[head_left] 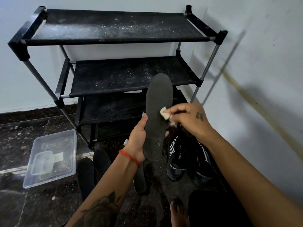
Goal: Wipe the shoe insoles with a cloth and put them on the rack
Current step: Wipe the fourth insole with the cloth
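Left hand (136, 141) grips one upright insole (158, 115); right hand (188, 117) pinches cloth (164, 113) against it. Three insoles (86, 176) on floor, two shoes (176, 159), rack (114, 63) shelves bare.

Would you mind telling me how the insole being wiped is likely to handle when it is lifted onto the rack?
The insole probably is light and fairly stiff: the left hand holds only its heel, yet it stands upright. Its matte surface likely grips well against the cloth.
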A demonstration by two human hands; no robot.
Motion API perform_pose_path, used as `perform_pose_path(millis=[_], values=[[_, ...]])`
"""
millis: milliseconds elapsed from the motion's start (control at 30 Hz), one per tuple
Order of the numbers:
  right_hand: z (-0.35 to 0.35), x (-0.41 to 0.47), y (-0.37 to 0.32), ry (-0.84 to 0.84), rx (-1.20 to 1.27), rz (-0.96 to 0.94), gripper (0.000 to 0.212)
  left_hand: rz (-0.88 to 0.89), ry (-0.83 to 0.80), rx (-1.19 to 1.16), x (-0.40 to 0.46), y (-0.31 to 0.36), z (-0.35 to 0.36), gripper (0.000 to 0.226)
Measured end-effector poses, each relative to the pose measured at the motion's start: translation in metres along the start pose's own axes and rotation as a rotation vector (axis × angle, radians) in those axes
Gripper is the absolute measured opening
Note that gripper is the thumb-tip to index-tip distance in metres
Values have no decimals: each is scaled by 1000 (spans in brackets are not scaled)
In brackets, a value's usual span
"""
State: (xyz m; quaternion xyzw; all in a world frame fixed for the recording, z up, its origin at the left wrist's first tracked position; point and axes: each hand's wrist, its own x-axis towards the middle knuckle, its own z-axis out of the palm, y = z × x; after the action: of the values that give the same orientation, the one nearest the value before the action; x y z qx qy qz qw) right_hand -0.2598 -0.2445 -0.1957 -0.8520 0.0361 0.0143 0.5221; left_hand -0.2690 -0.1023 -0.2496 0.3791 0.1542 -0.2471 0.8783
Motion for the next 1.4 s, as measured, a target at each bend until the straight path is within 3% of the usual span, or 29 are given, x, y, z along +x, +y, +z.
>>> perform_pose_path(millis=[67, 233, 433, 533, 633, 833, 1033, 1133, 1200, 1400], values=[[3, 5, 6, 146, -113, -68, 23, -9, 12, 9, 1, -1, -1, 55], [14, 10, 14, 61, -336, -190, 25, -3, -7, 31, 1, -1, -3, 52], [5, -2, -1, -331, -242, -114, 33, -16, -59, 9, -1, 1, -4, 56], [0, 2, 3, -149, -136, -88, 34, -1, -27, 21, 0, 1, -4, 54], [5, 7, 10, 75, -222, -157, 24, 1, -6, 18, 1, 1, -3, 53], [23, -3, 7, -65, -409, -206, 18, -2, -37, 0, -2, 0, -4, 57], [26, -14, -3, -313, -207, -55, 17, -45, -31, -19, -3, 2, -4, 60], [11, -11, -7, -188, 28, -6, 21, -34, -44, -19, -3, 3, -3, 60], [8, -9, -4, -46, -53, -73, 20, -11, -43, 2, -2, 2, -4, 59], [25, -14, 2, -120, -376, -122, 18, 10, -14, 35, -1, -2, -4, 57]])
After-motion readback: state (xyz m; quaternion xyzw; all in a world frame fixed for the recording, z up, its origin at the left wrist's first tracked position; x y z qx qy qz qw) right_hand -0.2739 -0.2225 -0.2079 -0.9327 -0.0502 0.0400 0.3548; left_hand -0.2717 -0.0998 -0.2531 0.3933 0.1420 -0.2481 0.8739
